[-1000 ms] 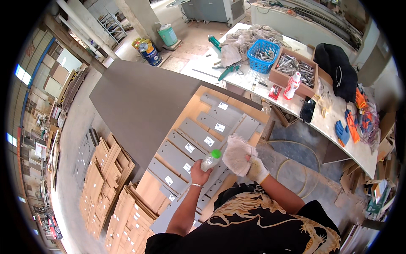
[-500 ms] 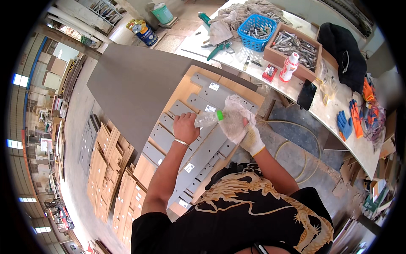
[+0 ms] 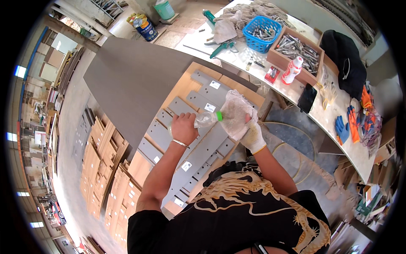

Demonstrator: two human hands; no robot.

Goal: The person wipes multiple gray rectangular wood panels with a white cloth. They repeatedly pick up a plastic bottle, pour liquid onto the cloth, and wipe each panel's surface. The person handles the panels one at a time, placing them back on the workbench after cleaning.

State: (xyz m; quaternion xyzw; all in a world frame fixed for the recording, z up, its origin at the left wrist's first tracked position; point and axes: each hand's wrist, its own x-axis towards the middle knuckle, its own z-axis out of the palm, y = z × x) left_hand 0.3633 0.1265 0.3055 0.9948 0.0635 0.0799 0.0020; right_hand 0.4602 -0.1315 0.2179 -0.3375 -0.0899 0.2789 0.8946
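My bare left hand (image 3: 185, 128) is closed round a clear plastic bottle (image 3: 204, 120) with a green cap. The bottle lies nearly level, its cap pointing right at a whitish rag (image 3: 235, 113). My right hand (image 3: 252, 136), in a white knit glove, holds that rag, with the thumb pressed on it. Cap and rag look close together; whether they touch I cannot tell. Below both hands lie several grey panels (image 3: 170, 127) with drilled holes and white labels, on top of a wood-coloured board (image 3: 141, 167).
A large dark grey sheet (image 3: 127, 80) lies beyond the panels. To the right, a white table (image 3: 325, 114) bears a blue basket (image 3: 261, 34), a wooden box (image 3: 296, 51) of metal pieces, a white-and-red bottle (image 3: 292, 70), a phone (image 3: 307, 98) and gloves (image 3: 342, 129). Stacked boards (image 3: 101, 158) stand at left.
The view has shifted slightly. Both hands keep their holds on the bottle and the rag, and the gap between them looks much the same.
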